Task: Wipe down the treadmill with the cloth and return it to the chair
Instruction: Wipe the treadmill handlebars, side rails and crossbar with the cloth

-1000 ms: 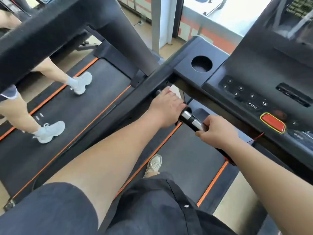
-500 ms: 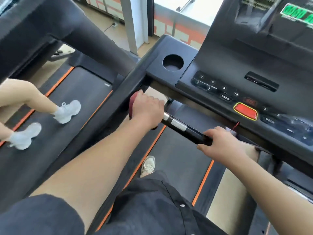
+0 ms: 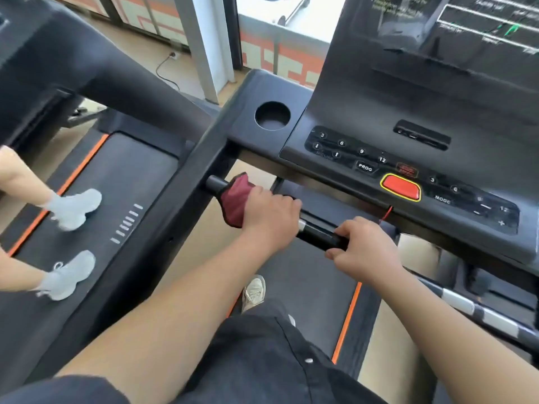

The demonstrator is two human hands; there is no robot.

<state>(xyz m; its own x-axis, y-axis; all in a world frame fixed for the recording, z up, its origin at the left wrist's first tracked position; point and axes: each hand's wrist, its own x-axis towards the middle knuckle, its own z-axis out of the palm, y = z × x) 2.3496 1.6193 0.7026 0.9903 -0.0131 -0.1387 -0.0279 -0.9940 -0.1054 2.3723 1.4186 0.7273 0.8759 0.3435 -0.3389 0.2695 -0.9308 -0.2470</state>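
Grips red cloth (image 3: 234, 199) round the handlebar (image 3: 319, 235) with left hand (image 3: 269, 218), fingers curled tight | clamps bare stretch just beside it with right hand (image 3: 369, 252), fist closed

I see a tan floor (image 3: 137, 48) ahead, with a black cable (image 3: 157, 70) trailing to a plug on it. A pale pillar (image 3: 201, 45) stands on it, and behind that low panels (image 3: 280, 58) in orange and white. Hard daylight floods the window (image 3: 262, 7) above them. At left, 2 white shoes (image 3: 77, 208) stand on a neighbouring belt (image 3: 116, 176)
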